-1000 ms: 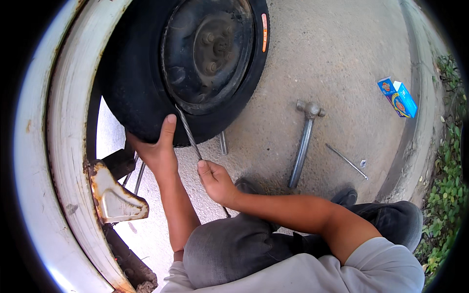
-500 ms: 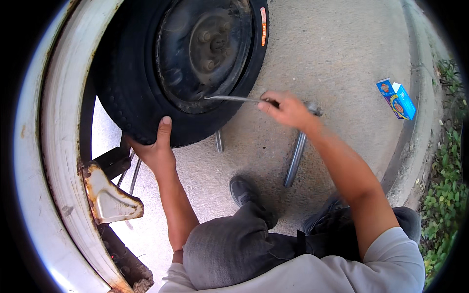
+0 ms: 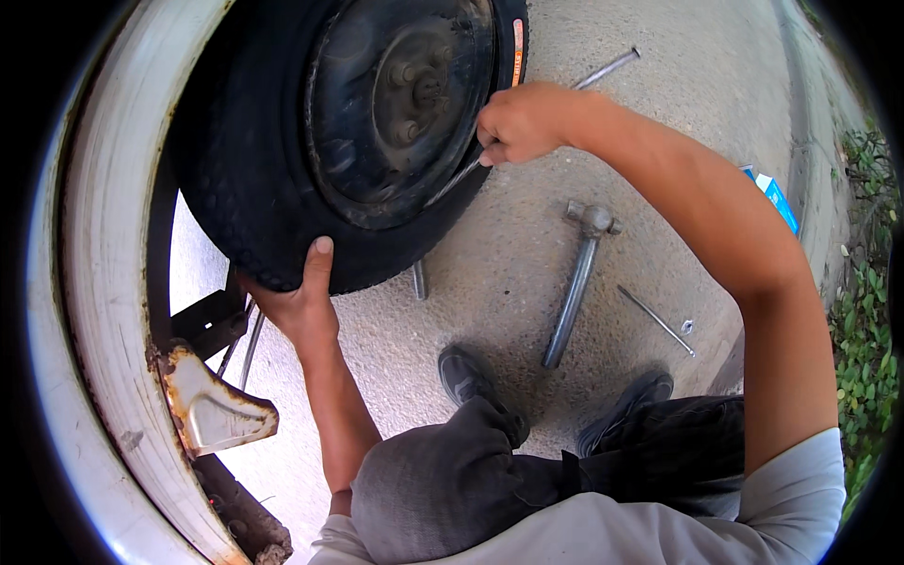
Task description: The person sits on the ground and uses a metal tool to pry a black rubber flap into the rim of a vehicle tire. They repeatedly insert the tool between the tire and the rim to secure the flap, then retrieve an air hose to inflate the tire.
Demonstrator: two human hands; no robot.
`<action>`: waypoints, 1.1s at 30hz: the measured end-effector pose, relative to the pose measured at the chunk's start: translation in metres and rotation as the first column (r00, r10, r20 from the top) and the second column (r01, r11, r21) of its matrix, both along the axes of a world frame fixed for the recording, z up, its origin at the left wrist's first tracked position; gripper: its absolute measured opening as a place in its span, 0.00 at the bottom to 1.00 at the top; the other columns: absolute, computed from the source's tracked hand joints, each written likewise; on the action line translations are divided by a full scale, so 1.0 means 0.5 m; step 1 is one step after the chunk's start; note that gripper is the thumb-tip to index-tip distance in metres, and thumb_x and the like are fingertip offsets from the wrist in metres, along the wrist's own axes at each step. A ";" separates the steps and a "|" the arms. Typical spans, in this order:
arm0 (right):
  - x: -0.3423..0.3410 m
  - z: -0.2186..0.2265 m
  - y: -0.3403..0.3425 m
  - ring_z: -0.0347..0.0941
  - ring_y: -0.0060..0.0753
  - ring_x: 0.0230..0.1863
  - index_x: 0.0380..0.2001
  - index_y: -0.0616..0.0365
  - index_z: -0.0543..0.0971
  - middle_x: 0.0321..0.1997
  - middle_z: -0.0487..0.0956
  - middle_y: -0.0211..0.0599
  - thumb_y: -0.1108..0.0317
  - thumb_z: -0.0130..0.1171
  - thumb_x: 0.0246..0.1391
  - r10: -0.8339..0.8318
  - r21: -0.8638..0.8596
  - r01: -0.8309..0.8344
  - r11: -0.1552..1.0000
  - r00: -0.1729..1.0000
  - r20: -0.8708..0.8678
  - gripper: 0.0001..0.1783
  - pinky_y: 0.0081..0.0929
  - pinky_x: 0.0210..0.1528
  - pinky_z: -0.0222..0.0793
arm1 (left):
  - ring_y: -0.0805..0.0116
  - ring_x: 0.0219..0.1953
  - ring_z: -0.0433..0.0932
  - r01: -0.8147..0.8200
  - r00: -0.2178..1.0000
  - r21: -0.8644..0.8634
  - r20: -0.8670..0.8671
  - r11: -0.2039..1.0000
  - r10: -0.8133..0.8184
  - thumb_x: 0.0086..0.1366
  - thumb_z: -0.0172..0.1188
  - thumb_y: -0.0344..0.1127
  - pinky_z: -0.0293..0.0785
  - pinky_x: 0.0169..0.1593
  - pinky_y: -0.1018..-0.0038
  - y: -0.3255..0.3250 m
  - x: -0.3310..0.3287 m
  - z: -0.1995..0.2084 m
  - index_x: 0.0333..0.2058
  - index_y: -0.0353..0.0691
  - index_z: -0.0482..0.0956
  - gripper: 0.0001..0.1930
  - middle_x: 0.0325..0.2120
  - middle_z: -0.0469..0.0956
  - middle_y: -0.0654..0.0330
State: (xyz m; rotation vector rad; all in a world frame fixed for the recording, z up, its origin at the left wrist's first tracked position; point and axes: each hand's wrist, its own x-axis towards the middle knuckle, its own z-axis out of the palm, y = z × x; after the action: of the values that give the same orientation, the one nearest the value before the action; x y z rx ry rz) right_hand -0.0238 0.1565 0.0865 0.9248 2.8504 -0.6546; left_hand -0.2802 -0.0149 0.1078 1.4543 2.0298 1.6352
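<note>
- Black rubber tyre [image 3: 250,160] on a dark steel wheel disc [image 3: 400,56], far left of scene, next to the white body panel [image 3: 118,311]. Can't tell what bears its wt.
- L hand [image 3: 299,309]: on tyre's near left edge, thumb spread up against the rubber, fingers out of sight round the back. Can't tell if they clamp or just support.
- R hand [image 3: 516,124]: closed fist round a metal rod [image 3: 607,70], over tyre's right edge. Near-left end of rod meets the disc's near rim; other end sticks out far right, past the wrist. Can't tell if tip is wedged in or only resting on the edge.
- Rod handling: prob stiff, mod. light, smooth shank so may slip w/ sweaty or greasy fingers. Best hold approx mid-length or further out for leverage; keep knuckles off the rim edge.
- Tyre handling: prob heavy + awkward, rubber firm w/ slight give, tread grippy. Hold by tread/outer sidewall, not the rim lip. Not fragile; disc paint looks scuffed anyway.
- Ground, right of tyre: hammer [image 3: 573,297], head far, handle near; thin metal bar [image 3: 657,322] to its right. Blue box [image 3: 782,209] further right, partly behind R forearm.
- Metal tube [image 3: 420,281] pokes out at tyre's near edge. Rusty bracket [image 3: 221,414] near left, apart from L hand.
</note>
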 end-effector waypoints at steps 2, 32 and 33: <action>0.014 -0.019 -0.021 0.75 0.51 0.35 0.29 0.59 0.81 0.28 0.79 0.45 0.54 0.55 0.52 -0.062 -0.115 0.065 0.991 0.998 0.026 0.18 0.41 0.37 0.70 | 0.59 0.53 0.66 0.016 1.000 0.003 -0.014 1.000 -0.016 0.48 0.71 0.33 0.54 0.61 0.68 0.004 -0.001 0.000 0.55 0.24 0.60 0.39 0.52 0.67 0.45; -0.349 -0.354 -0.667 0.64 0.35 0.24 0.27 0.63 0.68 0.19 0.67 0.42 0.52 0.39 0.65 -0.967 -0.988 0.114 0.108 0.243 -0.077 0.24 0.37 0.30 0.63 | 0.56 0.56 0.64 -0.073 0.982 -0.017 -0.176 0.997 0.069 0.41 0.76 0.41 0.52 0.63 0.68 0.036 -0.004 0.032 0.56 0.24 0.58 0.49 0.53 0.65 0.43; -0.367 -0.347 -0.671 0.64 0.34 0.23 0.27 0.62 0.68 0.19 0.66 0.41 0.52 0.39 0.65 -0.970 -0.986 0.109 0.124 0.221 -0.097 0.23 0.37 0.30 0.62 | 0.56 0.56 0.64 -0.072 0.982 -0.044 -0.176 0.996 0.063 0.41 0.76 0.41 0.52 0.63 0.67 0.035 0.001 0.040 0.57 0.24 0.57 0.49 0.53 0.65 0.43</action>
State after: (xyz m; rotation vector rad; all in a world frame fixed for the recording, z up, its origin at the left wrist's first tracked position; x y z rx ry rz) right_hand -0.2075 -0.1793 -0.0870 1.9563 1.3845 -2.9712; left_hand -0.2799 0.0025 0.1279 1.5782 2.2189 1.5169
